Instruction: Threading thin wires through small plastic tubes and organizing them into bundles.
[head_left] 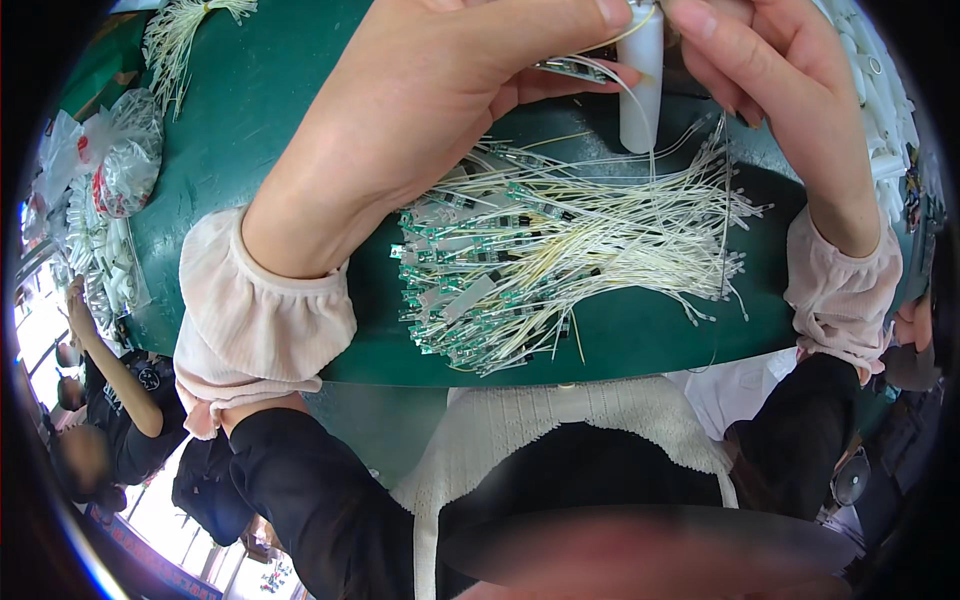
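Near the top edge, a white plastic tube [641, 105] hangs upright between my hands. My left hand [470, 75] is closed on it, thumb near its upper end and a finger against its side. A small circuit board [575, 67] with thin wires also lies within the left fingers; one pale wire curves down past the tube. Fingers bent, my right hand [765, 60] pinches close beside the tube's top; what it grips is hidden. Below both hands lies a large pile of small green circuit boards [470, 270] with pale wires [640, 235].
The green tabletop [250, 110] curves toward me. A bundle of pale wires [185, 40] lies far left, near clear plastic bags [125, 150] of parts. More white tubes [870, 90] are heaped at the right. Another person [125, 400] sits at the left.
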